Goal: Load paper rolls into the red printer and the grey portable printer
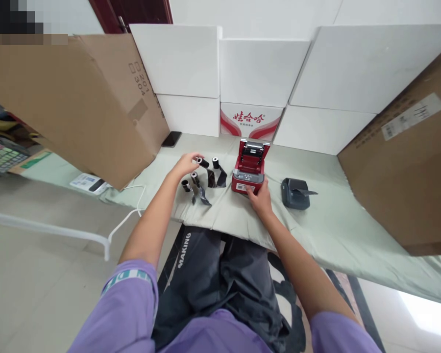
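Observation:
My left hand [186, 164] closes its fingertips on a small roll of shiny black ribbon [203, 162], tilted, its loose tail hanging down. Around it on the cloth stand similar black rolls: one [215, 163] to the right and two nearer me, a left one [185, 186] and a middle one [195, 178], each with a loose strip trailing. My right hand [260, 200] grips the front right corner of a red label printer [248, 179], thumb on its front face. The printer's lid [253, 149] is raised, showing a bar and roller inside it.
Right of the printer sits a dark grey device [296, 193] with a black strip sticking out. A phone [172, 139] lies at the back left. Cardboard boxes flank the table, left [95, 108] and right [407, 162]. White foam boxes [264, 68] line the back.

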{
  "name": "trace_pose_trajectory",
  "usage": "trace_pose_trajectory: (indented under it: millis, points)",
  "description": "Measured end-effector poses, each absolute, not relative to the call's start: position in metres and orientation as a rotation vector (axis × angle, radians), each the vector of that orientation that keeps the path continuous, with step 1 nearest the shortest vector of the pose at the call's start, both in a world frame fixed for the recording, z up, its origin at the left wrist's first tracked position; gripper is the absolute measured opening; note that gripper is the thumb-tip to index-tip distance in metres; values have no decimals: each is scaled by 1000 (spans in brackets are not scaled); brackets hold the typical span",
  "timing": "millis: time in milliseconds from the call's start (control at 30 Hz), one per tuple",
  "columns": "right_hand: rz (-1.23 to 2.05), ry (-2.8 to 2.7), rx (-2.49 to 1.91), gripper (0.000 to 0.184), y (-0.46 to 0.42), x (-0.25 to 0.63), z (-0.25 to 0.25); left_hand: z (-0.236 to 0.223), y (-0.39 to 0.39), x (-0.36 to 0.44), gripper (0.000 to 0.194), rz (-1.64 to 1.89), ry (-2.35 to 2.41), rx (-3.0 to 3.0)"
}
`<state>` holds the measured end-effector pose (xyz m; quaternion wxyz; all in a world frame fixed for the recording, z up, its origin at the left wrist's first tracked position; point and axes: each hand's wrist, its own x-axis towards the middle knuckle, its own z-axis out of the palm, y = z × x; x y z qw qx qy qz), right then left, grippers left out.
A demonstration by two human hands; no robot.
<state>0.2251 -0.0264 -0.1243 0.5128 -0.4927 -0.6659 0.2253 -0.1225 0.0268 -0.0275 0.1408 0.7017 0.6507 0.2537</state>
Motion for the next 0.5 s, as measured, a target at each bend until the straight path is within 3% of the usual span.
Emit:
trace_pose_trajectory:
  millis: [133, 400, 500]
  points:
    - [581, -1565, -1282, 85, -26, 224, -124, -29, 26, -124, 50, 780, 1848, 1978]
    - [534, -1577, -1262, 84, -26, 223, -124, -49, 34, -106, 54, 480, 1835, 1993]
    - [530, -1580, -1267, 82, -26, 223, -124, -47, 35, -107, 64, 503, 1794, 1976]
